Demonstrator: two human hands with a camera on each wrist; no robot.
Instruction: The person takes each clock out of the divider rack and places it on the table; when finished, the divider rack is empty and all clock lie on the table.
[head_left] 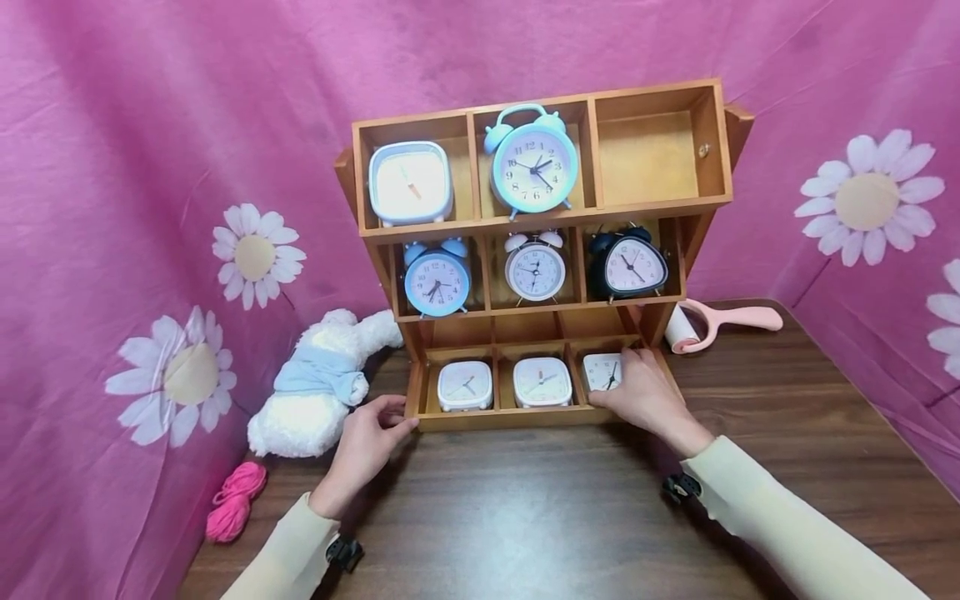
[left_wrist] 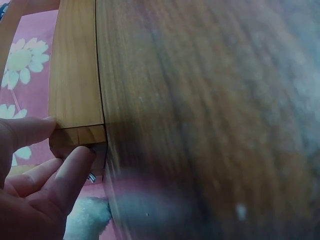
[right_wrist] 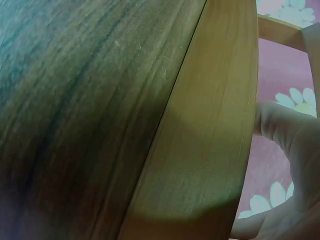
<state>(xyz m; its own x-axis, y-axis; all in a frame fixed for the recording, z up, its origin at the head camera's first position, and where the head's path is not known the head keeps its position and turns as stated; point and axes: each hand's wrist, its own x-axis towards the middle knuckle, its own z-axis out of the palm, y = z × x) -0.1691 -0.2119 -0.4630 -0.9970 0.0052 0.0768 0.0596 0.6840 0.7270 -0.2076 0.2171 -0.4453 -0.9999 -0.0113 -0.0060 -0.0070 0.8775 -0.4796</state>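
A three-tier wooden shelf (head_left: 510, 419) holds several clocks. My left hand (head_left: 365, 442) grips its bottom left front corner; in the left wrist view the thumb and fingers of the hand (left_wrist: 45, 175) pinch the wooden end (left_wrist: 80, 135). My right hand (head_left: 643, 392) holds a white square clock (head_left: 600, 371) in the bottom right compartment, partly covering it. In the right wrist view the hand (right_wrist: 290, 160) curves behind the shelf's front board (right_wrist: 210, 115), and the clock is hidden. Two white clocks, left (head_left: 465, 385) and middle (head_left: 542, 382), sit in the same row.
The middle row holds a blue clock (head_left: 437, 282), a white one (head_left: 535, 271) and a dark one (head_left: 633, 265). Above are a white clock (head_left: 410, 183) and a light-blue one (head_left: 534, 167). A plush toy (head_left: 307, 392) and pink yarn (head_left: 234, 504) lie left, a lint roller (head_left: 684, 329) right.
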